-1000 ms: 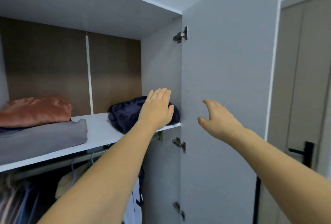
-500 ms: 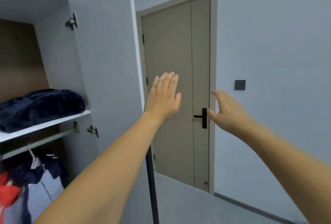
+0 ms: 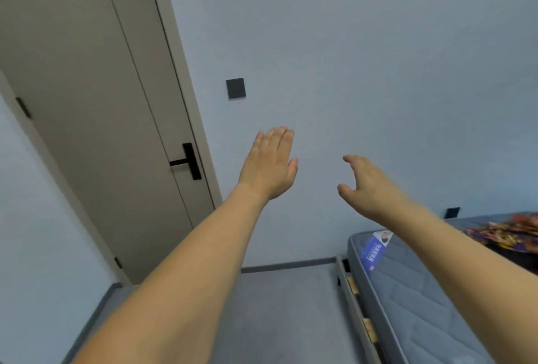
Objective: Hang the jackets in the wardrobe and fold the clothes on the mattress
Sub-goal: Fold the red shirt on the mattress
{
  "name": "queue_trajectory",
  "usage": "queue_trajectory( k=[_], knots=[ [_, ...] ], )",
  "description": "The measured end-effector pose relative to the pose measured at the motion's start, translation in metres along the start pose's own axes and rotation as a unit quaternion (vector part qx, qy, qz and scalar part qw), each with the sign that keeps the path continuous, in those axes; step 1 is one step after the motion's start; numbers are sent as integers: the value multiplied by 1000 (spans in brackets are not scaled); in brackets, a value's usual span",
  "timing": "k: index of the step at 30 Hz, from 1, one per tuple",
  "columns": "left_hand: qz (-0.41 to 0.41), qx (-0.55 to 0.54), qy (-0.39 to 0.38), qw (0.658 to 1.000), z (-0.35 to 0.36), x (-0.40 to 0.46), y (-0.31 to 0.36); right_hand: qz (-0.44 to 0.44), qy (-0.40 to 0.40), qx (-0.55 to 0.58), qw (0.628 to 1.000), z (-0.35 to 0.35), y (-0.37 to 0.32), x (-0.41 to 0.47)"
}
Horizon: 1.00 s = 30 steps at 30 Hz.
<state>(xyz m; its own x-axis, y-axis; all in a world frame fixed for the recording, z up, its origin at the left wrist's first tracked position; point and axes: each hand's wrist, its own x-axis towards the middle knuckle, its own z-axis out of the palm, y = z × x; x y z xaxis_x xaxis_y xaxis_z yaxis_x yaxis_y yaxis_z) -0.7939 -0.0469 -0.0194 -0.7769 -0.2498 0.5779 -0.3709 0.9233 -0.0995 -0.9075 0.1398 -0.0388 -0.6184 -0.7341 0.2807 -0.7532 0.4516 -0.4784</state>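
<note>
While your two arms reach out ahead of you, neither hand carries anything: your left hand [image 3: 269,164] is flat, its fingers straight and together, and your right hand [image 3: 368,186] hangs loosely curled around nothing, thumb and fingers apart. Both are raised in front of the pale blue wall [image 3: 364,43], touching nothing, which I read as the idle carry of someone turning toward the next garment rather than as a reach for any one thing. What you want lies at the lower right: the grey mattress [image 3: 413,299] sits on its bed frame [image 3: 353,302] against the wall, and on its far end, at the right edge of view, lies a crumpled patterned garment [image 3: 503,231] in dark, orange and purple. Your hands are well apart from it, so the folding step looks not yet begun. That garment is cut off by the frame edge and partly hidden behind your right forearm, so you cannot tell what kind of clothing it is, nor whether more pieces lie beside it. No wardrobe shows here at all; only the closed grey door [image 3: 96,119] with its black handle [image 3: 189,161] fills the left. Between door and bed a dark wall switch [image 3: 235,88] is fixed, and a blue label [image 3: 375,248] on the mattress corner is too blurred to read.
</note>
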Motion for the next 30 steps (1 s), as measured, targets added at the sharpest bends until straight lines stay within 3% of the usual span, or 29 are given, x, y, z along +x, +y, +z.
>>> queue_trajectory(
  k=[7, 16, 22, 26, 30],
  knots=[
    [67, -104, -56, 991, 127, 83, 105, 137, 13, 1, 990, -12, 153, 13],
    [198, -125, -148, 961, 269, 153, 287, 290, 60, 42, 954, -18, 373, -13],
    [253, -130, -223, 932, 372, 187, 366, 379, 82, 58, 920, -8, 501, -25],
    [262, -164, -253, 917, 458, 220, 426, 449, 91, 38, 888, 16, 596, -17],
    [315, -193, -296, 881, 587, 227, 503, 483, 115, 23, 868, 71, 713, -17]
  ],
)
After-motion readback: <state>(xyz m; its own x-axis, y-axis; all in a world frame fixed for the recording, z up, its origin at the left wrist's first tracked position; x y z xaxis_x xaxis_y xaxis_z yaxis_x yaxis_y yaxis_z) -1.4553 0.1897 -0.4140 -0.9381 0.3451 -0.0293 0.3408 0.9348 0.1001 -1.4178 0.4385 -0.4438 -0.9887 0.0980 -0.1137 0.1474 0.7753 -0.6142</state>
